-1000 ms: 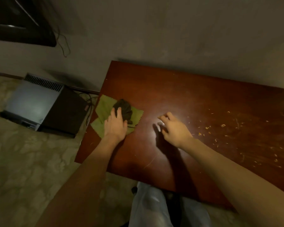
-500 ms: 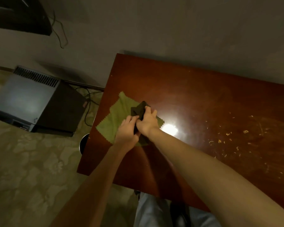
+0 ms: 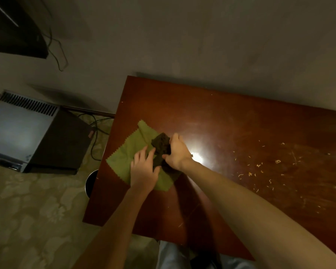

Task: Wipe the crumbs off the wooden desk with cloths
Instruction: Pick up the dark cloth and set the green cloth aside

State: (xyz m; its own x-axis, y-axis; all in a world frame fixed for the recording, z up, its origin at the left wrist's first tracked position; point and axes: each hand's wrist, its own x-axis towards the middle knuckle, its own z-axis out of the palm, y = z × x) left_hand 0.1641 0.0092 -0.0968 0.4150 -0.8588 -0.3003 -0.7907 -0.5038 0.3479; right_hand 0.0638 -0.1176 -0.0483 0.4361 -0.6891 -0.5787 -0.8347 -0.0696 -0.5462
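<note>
A green cloth (image 3: 128, 150) with zigzag edges lies flat near the left edge of the reddish wooden desk (image 3: 231, 125). A crumpled dark brown cloth (image 3: 160, 145) sits on top of it. My left hand (image 3: 144, 169) rests on the green cloth, its fingers touching the dark cloth's left side. Closed around the dark cloth from the right is my right hand (image 3: 177, 152). Pale crumbs (image 3: 260, 167) are scattered over the right part of the desk, well away from both hands.
The desk's far edge meets a grey wall. On the patterned floor to the left stands a grey and black box-shaped appliance (image 3: 33, 133) with cables. A round dark object (image 3: 90, 182) peeks from under the desk's left edge. A bright light glare (image 3: 197, 158) marks the desk.
My right hand crossed from the desk's middle to the dark cloth and closed on it. My left hand slid from the top of the dark cloth onto the green cloth.
</note>
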